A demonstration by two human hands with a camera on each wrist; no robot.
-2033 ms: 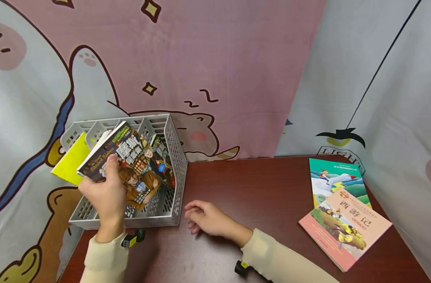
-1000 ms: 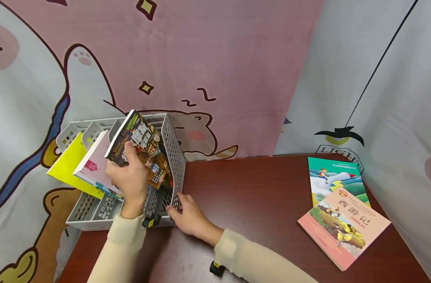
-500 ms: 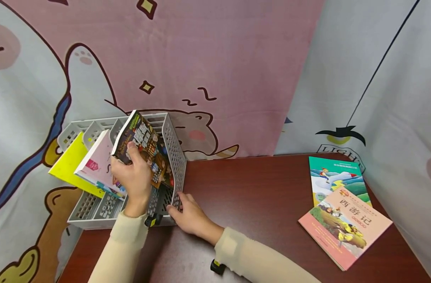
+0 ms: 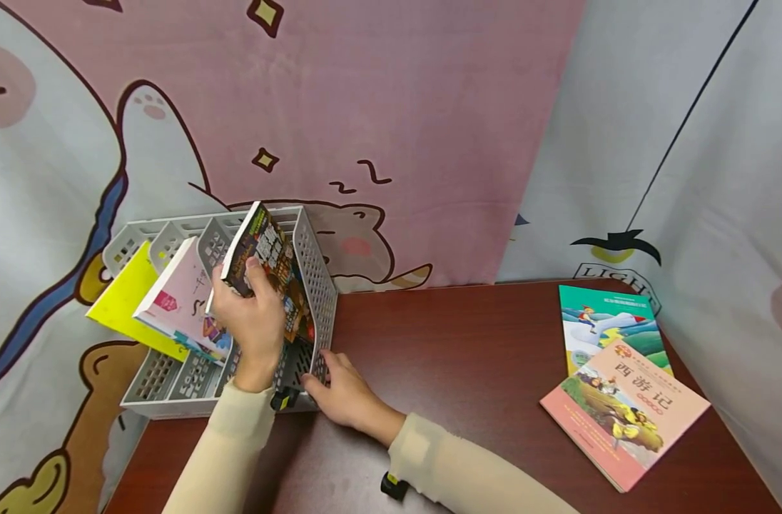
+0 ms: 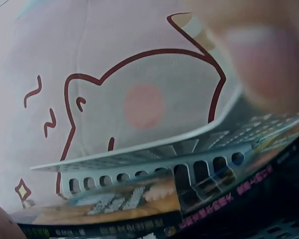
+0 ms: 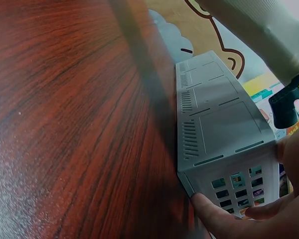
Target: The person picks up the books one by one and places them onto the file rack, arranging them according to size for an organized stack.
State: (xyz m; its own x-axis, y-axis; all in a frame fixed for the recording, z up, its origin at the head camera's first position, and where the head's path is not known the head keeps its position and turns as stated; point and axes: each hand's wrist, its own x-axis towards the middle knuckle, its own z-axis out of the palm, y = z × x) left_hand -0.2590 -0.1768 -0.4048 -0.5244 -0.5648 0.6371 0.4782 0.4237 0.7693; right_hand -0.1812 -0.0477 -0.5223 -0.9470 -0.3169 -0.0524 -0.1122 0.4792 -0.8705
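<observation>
A grey perforated plastic file basket (image 4: 173, 409) with divided compartments stands at the left of the table. My left hand (image 4: 252, 321) pinches a dark comic-style book (image 4: 277, 264), thumb on its cover, fingers behind. The book leans tilted in the basket's right part; its lower end is hard to make out. Blurred in the left wrist view, a book cover (image 5: 124, 206) lies close to the perforated wall. My right hand (image 4: 347, 392) holds the basket's front right corner. In the right wrist view its fingers touch the basket's side wall (image 6: 239, 189).
A yellow book (image 4: 130, 303) and a pink-white book (image 4: 185, 300) lean in the left compartments. On the table's right, a pink book (image 4: 628, 414) overlaps a green book (image 4: 609, 314). A printed curtain (image 4: 417, 143) hangs behind the table.
My left hand has carried the dark book rightward and turned it steeper, uncovering the pink-white book. My right hand has moved from the table to the basket's corner and stayed there.
</observation>
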